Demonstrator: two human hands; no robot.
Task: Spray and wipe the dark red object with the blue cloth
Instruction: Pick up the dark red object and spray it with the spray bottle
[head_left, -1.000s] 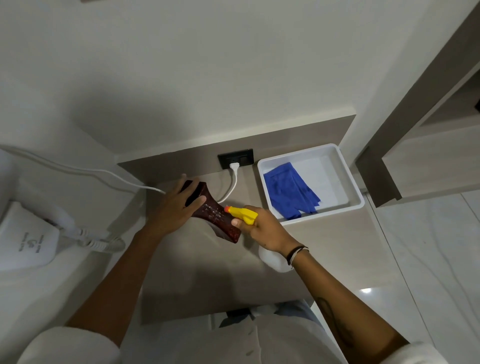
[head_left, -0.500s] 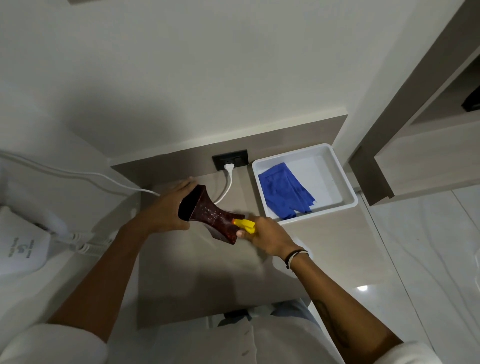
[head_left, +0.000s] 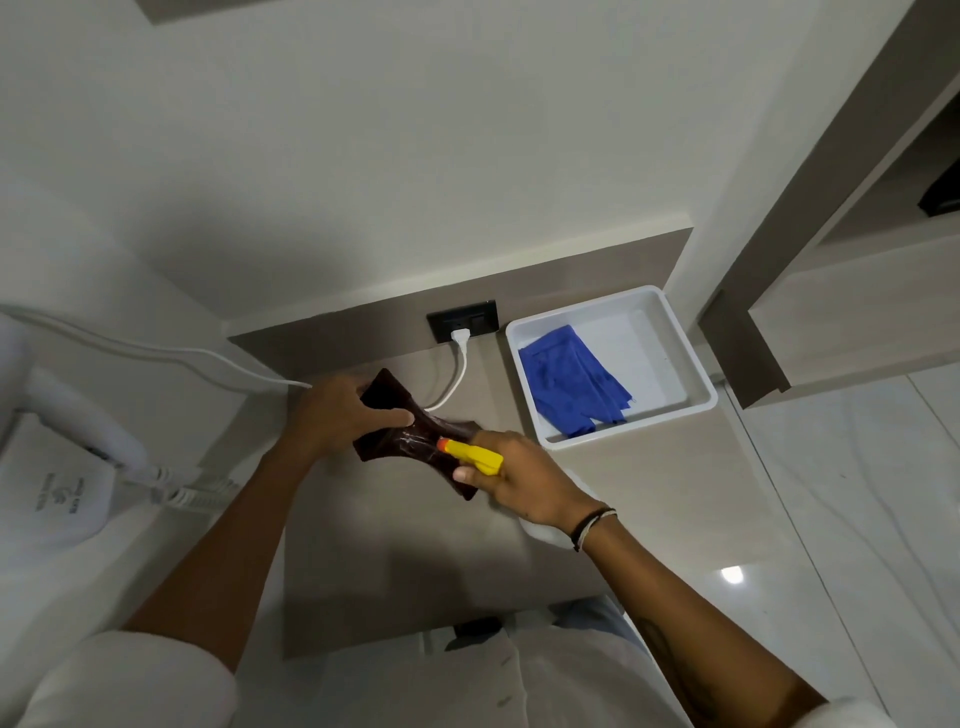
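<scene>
A dark red, waisted object (head_left: 415, 439) lies tilted over the grey-brown counter (head_left: 415, 561). My left hand (head_left: 337, 415) grips its upper left end. My right hand (head_left: 519, 480) holds a white spray bottle (head_left: 545, 530) with a yellow head (head_left: 475, 455) and an orange nozzle that almost touches the object's glossy middle. The bottle's body is mostly hidden behind my hand. The blue cloth (head_left: 571, 384) lies crumpled in a white tray (head_left: 691, 358) to the right, apart from both hands.
A black wall socket (head_left: 462, 319) with a white plug and cable sits behind the object. A white wall-mounted hair dryer (head_left: 57, 467) with a coiled cord hangs at left. A wooden shelf unit (head_left: 831, 312) stands at right, with pale floor below.
My left hand has turned the dark red object so that it lies flatter, and its surface now looks wet. The spray nozzle has come closer to the object's middle.
</scene>
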